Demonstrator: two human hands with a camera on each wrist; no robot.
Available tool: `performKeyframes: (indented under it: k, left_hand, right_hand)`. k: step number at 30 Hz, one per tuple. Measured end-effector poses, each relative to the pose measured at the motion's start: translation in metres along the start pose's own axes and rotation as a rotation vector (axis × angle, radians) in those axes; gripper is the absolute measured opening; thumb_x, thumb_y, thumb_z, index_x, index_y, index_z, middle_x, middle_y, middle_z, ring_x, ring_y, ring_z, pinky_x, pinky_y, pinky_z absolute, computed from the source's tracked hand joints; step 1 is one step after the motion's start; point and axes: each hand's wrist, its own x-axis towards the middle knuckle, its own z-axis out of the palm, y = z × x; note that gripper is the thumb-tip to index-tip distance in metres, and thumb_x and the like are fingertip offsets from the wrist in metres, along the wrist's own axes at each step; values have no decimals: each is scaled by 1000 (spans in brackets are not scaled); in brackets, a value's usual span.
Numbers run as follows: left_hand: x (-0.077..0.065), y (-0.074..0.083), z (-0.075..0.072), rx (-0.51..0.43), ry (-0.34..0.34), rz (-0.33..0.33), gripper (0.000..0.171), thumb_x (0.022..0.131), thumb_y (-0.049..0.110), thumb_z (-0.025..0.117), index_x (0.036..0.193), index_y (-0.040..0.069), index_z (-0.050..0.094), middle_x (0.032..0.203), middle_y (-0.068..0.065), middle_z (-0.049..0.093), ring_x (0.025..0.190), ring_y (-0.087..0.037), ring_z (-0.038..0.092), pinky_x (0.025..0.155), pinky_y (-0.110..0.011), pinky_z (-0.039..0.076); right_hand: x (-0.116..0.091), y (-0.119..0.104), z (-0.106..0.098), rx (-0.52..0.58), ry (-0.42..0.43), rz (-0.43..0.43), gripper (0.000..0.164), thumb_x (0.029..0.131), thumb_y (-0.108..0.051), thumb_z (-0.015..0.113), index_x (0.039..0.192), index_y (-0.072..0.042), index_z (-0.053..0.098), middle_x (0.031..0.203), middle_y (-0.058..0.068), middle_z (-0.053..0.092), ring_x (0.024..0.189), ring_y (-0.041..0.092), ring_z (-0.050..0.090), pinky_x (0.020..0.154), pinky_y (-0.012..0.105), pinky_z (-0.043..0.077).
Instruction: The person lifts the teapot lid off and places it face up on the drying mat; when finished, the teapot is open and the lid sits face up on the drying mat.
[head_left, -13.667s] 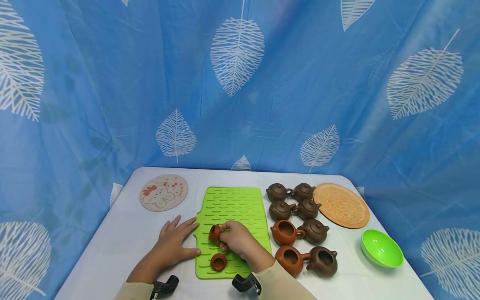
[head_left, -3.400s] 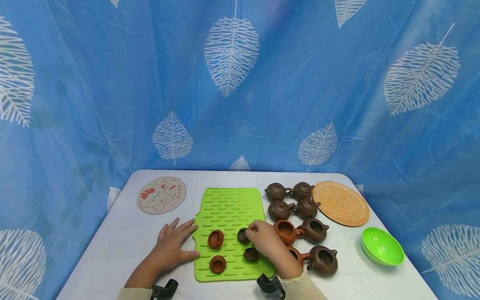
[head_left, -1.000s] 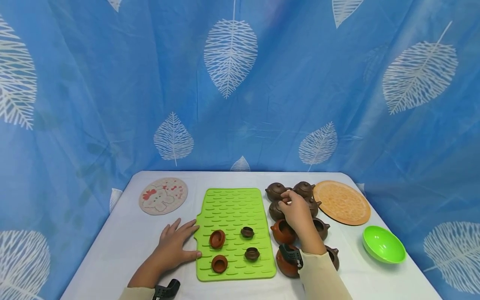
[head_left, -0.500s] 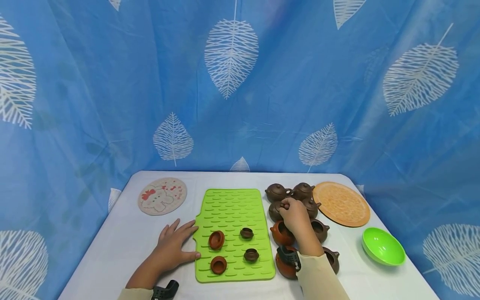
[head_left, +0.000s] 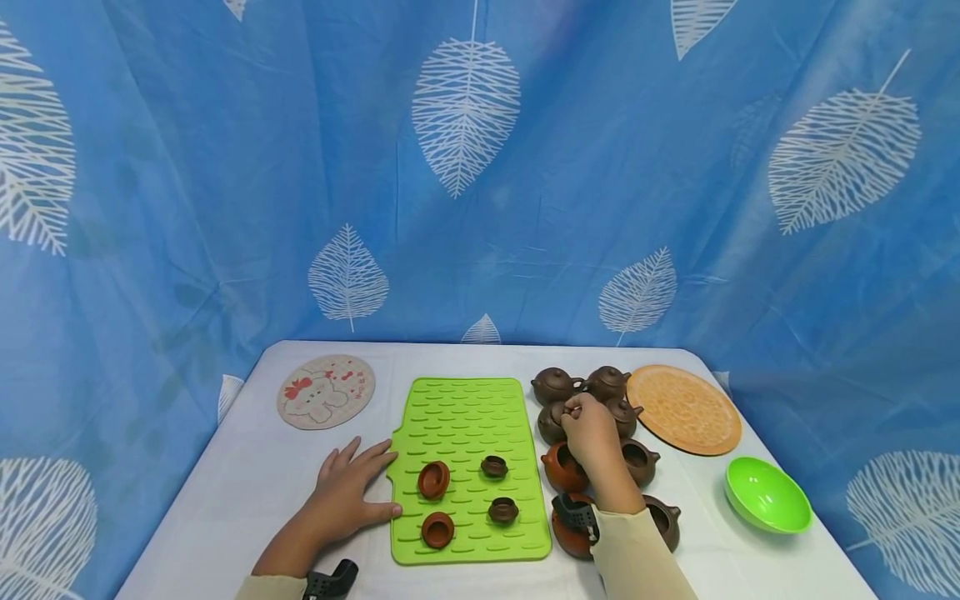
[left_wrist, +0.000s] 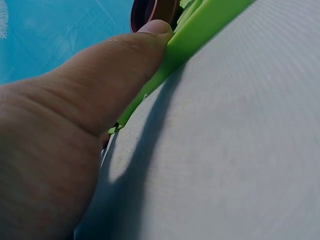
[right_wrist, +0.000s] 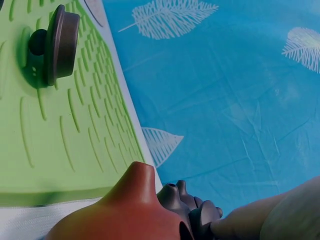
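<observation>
My left hand (head_left: 348,492) lies with fingers spread at the left edge of a green ridged mat (head_left: 465,417), its thumb touching the rim. My right hand (head_left: 592,429) reaches over the teapots and pinches the knob of the lid (head_left: 557,412) on a dark brown teapot (head_left: 550,425); the lid looks tilted. On the mat lie two reddish lids (head_left: 433,480) turned hollow side up, and two dark brown lids (head_left: 493,467). A reddish teapot (head_left: 562,468) without a lid stands below the hand, partly covered by it; its spout fills the lower right wrist view.
Other teapots stand close together, including lidded dark ones (head_left: 553,384) behind and lidless ones (head_left: 663,521) in front. To their right are a round orange mat (head_left: 682,410) and a green bowl (head_left: 768,495). A round rabbit-print mat (head_left: 326,392) lies at the back left.
Earlier, the right hand set a reddish lid, then dark lids, on the green mat. Within the last second it lowered onto the dark teapot and took hold of its lid. The left hand stays put.
</observation>
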Motion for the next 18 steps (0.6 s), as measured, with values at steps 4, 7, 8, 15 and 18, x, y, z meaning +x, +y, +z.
performKeyframes:
  k: [4,7,8,15,18]
  left_hand:
    - [1,-1,1,-1,1,6,96,72,70,84,151,21,58,166,0,44,158,-49,18,124,-71,4]
    - [1,-2,2,-1,2,8,97,72,71,84,151,21,58,166,0,43,158,-49,17,124,-71,4]
    - [1,-2,2,-3,2,8,97,72,71,83,151,21,58,166,0,43,158,-49,17,124,-71,4]
    - [1,-2,2,-4,2,4,97,72,72,83,151,21,58,166,0,43,158,-49,17,124,-71,4]
    - [0,-2,2,-2,5,6,97,72,72,83,151,21,58,166,0,43,158,-49,17,124,-71,4]
  right_hand:
    - [-2,-1,-1,4,19,7,16,103,-9,62,117,-1,64,102,16,67,93,32,65,81,49,54]
    - [-3,-4,-2,32,17,35,18,106,-12,59,121,-3,61,108,18,68,98,34,66,83,50,55]
    - [-4,-4,-2,42,15,44,19,107,-14,58,123,-4,60,111,19,69,100,34,66,84,50,55]
    - [-4,-6,-2,127,-11,83,23,110,-17,53,128,-3,55,116,20,70,92,28,73,75,43,58]
    - [-4,-7,-1,195,-24,92,27,112,-18,49,132,-2,53,116,19,71,92,26,72,75,40,56]
